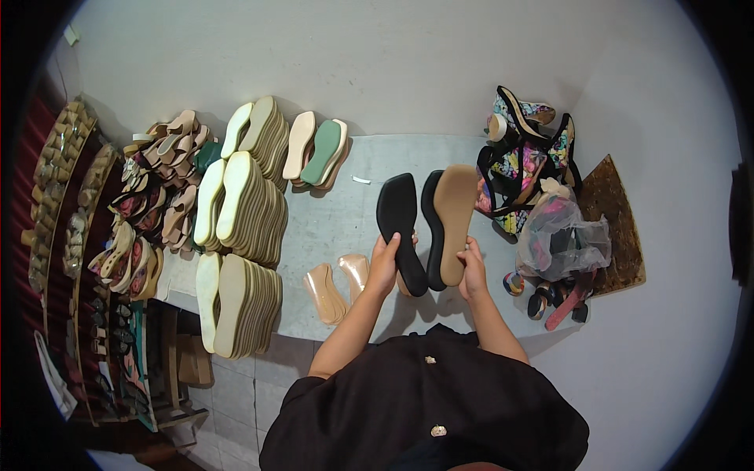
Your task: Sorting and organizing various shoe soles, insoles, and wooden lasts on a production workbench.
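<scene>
Across the left of the desk (pixel 334 224) rose pale sole stacks (pixel 255 216); on its right, floral sandals (pixel 528 161) and a plastic bag (pixel 543 235) crowded in. Over its middle, the left hand (pixel 383 264) gripped a black sole (pixel 397 206), the right hand (pixel 473 272) a tan sole (pixel 455 212)!

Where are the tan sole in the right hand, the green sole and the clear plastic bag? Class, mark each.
Tan sole (pixel 455 224): head view, middle of its flat face.
Green sole (pixel 323 154): head view, middle of its upper face.
Clear plastic bag (pixel 551 238): head view, its crumpled side.
</scene>
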Demonstrator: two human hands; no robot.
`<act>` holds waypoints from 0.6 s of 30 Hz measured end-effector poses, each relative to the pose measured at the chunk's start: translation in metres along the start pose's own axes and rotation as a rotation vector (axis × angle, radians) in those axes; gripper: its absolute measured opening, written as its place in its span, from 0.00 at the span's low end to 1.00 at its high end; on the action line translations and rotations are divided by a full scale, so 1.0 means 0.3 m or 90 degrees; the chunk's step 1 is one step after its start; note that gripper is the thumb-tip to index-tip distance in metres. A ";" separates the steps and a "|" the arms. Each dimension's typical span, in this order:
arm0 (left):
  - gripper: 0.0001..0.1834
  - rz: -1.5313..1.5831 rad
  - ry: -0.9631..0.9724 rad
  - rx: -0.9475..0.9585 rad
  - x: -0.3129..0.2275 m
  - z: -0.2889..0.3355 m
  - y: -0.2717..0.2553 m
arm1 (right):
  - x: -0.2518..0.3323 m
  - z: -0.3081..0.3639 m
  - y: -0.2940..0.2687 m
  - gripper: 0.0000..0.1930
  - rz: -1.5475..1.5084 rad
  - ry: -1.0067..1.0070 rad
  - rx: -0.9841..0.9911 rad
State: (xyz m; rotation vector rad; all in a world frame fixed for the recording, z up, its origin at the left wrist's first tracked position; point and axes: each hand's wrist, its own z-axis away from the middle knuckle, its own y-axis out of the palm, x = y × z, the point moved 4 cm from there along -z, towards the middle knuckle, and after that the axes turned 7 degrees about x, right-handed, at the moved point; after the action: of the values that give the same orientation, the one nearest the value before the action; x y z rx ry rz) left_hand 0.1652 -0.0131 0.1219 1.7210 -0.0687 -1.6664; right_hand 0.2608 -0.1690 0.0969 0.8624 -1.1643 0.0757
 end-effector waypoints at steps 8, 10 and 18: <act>0.18 -0.067 0.032 -0.096 -0.022 -0.048 -0.147 | -0.030 -0.036 0.069 0.19 -0.028 0.033 0.015; 0.21 -0.149 0.070 -0.142 -0.074 -0.060 -0.206 | -0.047 -0.041 0.100 0.20 -0.005 0.038 0.023; 0.62 -0.375 0.229 -0.276 -0.375 -0.131 -0.438 | -0.167 -0.240 0.221 0.26 0.182 0.037 0.065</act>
State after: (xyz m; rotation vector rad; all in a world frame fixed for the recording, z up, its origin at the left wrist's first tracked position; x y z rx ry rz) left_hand 0.1248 0.1582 0.1444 1.7527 0.9767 -1.5642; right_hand 0.2632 -0.0598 0.0835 0.7733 -1.2305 0.3947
